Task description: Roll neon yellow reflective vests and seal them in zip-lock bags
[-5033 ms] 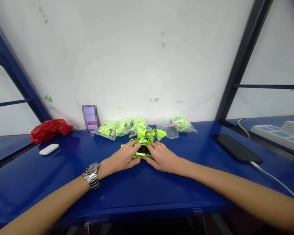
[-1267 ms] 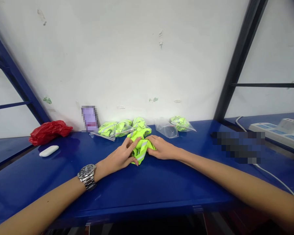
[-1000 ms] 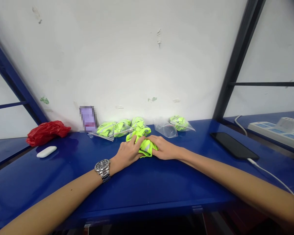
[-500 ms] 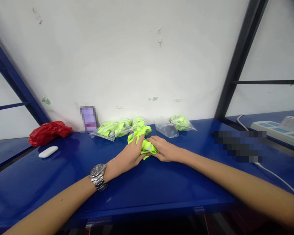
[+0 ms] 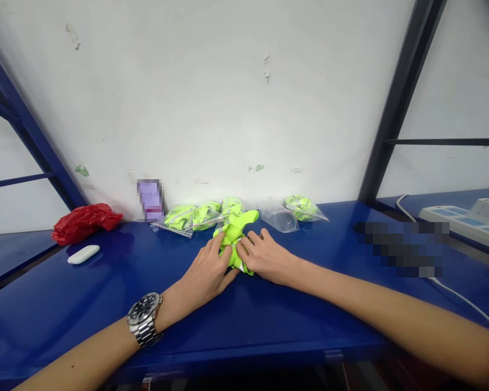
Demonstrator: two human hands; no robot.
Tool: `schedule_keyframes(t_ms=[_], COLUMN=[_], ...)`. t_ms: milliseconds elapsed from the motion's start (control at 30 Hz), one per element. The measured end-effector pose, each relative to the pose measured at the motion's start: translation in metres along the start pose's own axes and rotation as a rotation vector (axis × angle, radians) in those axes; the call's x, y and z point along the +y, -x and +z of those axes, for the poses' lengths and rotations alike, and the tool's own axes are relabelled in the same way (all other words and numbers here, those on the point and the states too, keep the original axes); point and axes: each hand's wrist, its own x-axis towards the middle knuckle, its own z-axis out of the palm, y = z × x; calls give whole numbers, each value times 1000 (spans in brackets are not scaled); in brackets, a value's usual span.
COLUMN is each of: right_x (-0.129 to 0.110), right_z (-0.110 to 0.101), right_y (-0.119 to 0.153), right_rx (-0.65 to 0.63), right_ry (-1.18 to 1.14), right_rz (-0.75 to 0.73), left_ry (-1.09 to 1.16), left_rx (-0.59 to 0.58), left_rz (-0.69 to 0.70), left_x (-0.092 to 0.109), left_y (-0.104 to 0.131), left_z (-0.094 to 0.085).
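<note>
A bunched neon-yellow reflective vest [image 5: 235, 234] lies on the blue table between my hands, with grey-white strips showing in its folds. My left hand [image 5: 212, 263], below a steel wristwatch [image 5: 144, 315], grips the vest's left side with curled fingers. From the right, my right hand [image 5: 267, 255] presses and pinches the cloth, its fingertips close to those of the left. Just behind the vest are clear zip bags [image 5: 206, 215] packed with similar yellow cloth. An unfilled clear zip bag [image 5: 280, 218] and another packed bag [image 5: 303, 208] lie behind my right hand.
On the left are a red plastic bag [image 5: 85, 221] and a white oval case [image 5: 83, 254]. A pixelated phone [image 5: 150, 200] leans on the wall. To the right lie a blurred dark object [image 5: 403, 244] with a white cable and a power strip [image 5: 464, 220]. Metal posts flank the table.
Both hands have shifted their grip on the vest, and its folds have changed, with a flap now sticking up at the upper right. The left wrist has moved lower left.
</note>
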Motion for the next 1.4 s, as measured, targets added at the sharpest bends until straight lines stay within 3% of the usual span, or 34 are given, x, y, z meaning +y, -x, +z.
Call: schedule_keyframes(t_ms=[267,600,767,967,1167,1300,1400], right_x=[12,17,26,39,46,46,44], right_z=[-4,0,-11,-9,1,8,11], right_y=[5,3,-4,-9,-9,-11,-14], right_rx=[-56,-11,-64,-119,-286,-390,-426], right_ry=[-288,-692,-884,-1240,-1747,-1892,-1872], right_rz=[-38,67,154,219,348,424,505], left_ry=[316,336,415,560,930,1057,1098], left_rx=[-171,-176,-186,-354,-609,-722,-755], left_rz=[51,65,70,57,-36,-95,-171], left_x=[-1,-5,-10,-22,-31,-33,-35], left_y=[0,2,-7,-30,-49,-51,-50], left_z=[-9,-11,-24,-39,-37,-34,-30])
